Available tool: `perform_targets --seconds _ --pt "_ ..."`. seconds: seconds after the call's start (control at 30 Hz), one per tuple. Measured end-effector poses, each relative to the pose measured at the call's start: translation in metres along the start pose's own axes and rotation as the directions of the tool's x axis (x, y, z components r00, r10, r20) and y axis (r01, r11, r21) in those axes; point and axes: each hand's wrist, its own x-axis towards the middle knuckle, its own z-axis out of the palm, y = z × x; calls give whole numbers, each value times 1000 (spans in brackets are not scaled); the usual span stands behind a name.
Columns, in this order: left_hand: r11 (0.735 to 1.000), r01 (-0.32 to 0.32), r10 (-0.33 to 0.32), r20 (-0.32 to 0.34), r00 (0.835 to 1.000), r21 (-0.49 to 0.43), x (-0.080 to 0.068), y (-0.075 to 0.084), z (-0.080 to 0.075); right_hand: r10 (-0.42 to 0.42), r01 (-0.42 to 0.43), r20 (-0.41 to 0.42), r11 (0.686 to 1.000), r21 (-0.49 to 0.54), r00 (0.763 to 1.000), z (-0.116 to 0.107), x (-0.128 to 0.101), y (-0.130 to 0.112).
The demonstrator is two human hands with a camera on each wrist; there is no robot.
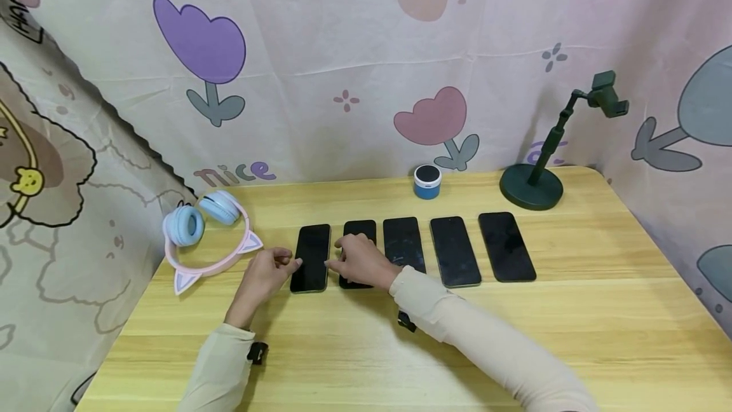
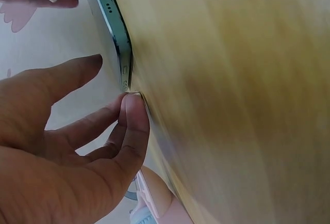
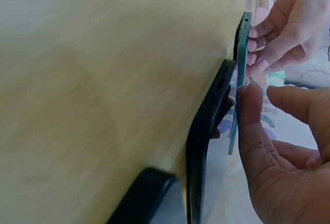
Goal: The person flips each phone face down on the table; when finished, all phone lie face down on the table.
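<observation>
Five dark phones lie in a row. At its left end is a black phone [image 1: 312, 253] with a green edge [image 2: 116, 25]. My left hand [image 1: 264, 278] is at this phone's left side, fingertips at its edge and the fingers loosely bent. From the other side my right hand [image 1: 363, 262] reaches over the second phone [image 1: 359, 228], partly covering it, with fingertips close to the first phone's right edge. In the right wrist view, that hand [image 3: 281, 141] has its thumb and fingers spread apart; whether it touches the phone is unclear. Neither hand grips anything.
Further right lie a third phone [image 1: 403, 240], a fourth [image 1: 455, 252] and a fifth [image 1: 507, 247]. Cat-ear headphones [image 1: 214, 266] rest on the left. A small blue speaker [image 1: 427, 183] and a dark green phone stand [image 1: 532, 187] are along the table's [image 1: 606, 259] back.
</observation>
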Motion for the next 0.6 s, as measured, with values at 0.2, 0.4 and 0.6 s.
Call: perform_targets --seconds 0.2,0.4,0.6 --pt "999 35 -35 7 999 2 -1 1 0 83 -83 16 995 57 996 3 6 -4" --pt "999 46 -46 -1 999 -9 -1 1 1 147 -148 16 989 22 989 8 15 -8" --pt "998 54 -54 12 998 -18 1 3 1 178 -178 -6 984 -19 984 11 21 -11"
